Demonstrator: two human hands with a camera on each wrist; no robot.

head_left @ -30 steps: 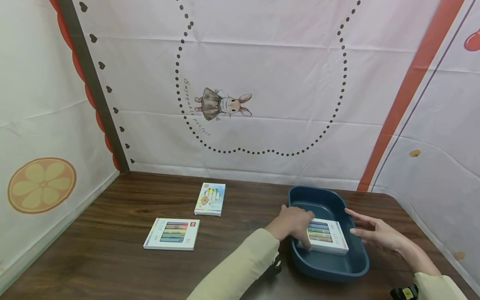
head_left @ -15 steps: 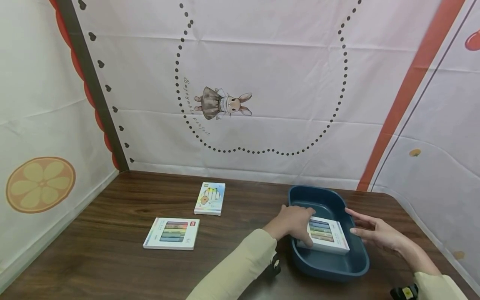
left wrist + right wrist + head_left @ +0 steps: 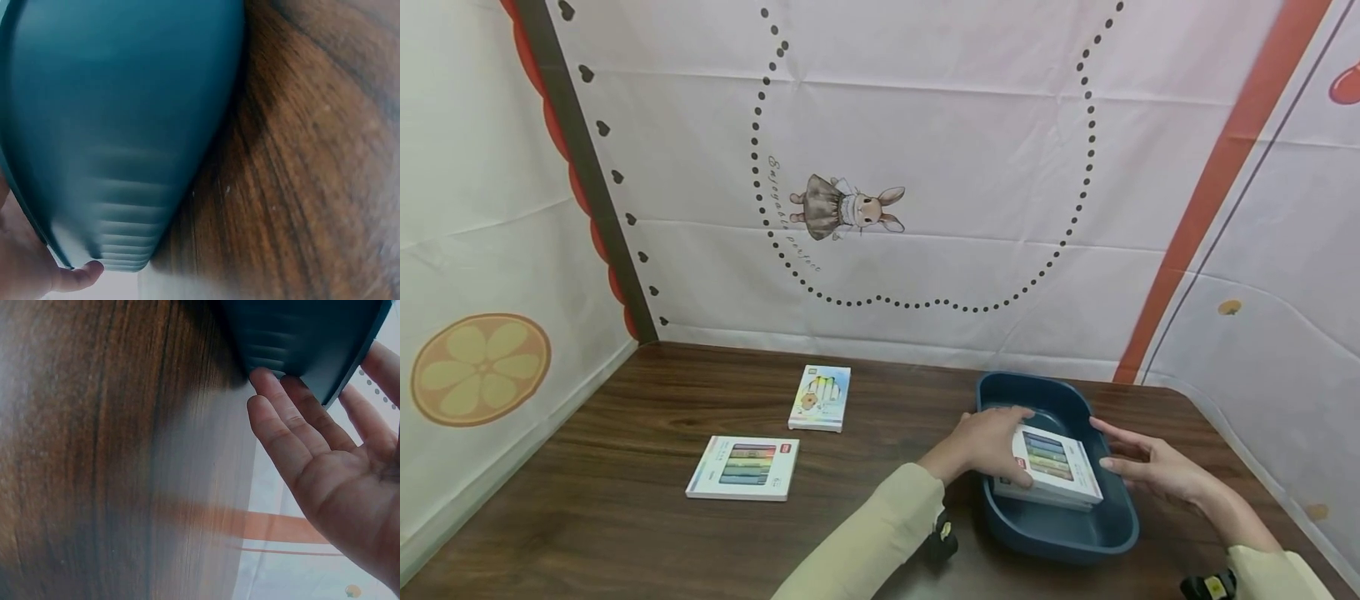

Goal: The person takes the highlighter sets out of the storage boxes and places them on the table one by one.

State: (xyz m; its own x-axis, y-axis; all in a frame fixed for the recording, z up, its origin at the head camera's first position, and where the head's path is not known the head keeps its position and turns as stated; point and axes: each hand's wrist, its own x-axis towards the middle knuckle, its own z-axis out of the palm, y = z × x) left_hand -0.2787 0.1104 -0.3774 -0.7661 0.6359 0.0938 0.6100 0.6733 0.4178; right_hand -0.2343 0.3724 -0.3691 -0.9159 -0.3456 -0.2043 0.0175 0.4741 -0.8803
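Note:
My left hand (image 3: pixel 992 446) grips the left end of a flat white box (image 3: pixel 1060 462) with coloured bars printed on its front, perhaps pens. That box is slightly skewed on top of another white box (image 3: pixel 1037 493), inside a dark blue bin (image 3: pixel 1037 546). In the left wrist view, the bin's outer wall (image 3: pixel 119 112) hides the boxes, and only part of the hand shows. At the bin's right side, my right hand (image 3: pixel 1161 471) touches the rim and outer wall. Its fingers (image 3: pixel 281 422) lie fairly straight against the bin in the right wrist view.
On the brown wooden table (image 3: pixel 625 542), a similar white box (image 3: pixel 743 468) lies at the left. Behind it lies a smaller box (image 3: pixel 821 398) with markers and a cartoon animal pictured. A printed cloth (image 3: pixel 925 150) hangs behind the table and along its sides.
The upper white box has shifted a little to the right and rear, turning slightly, and the lower box's edge shows more. My left hand moved with it; the right hand and bin stayed put.

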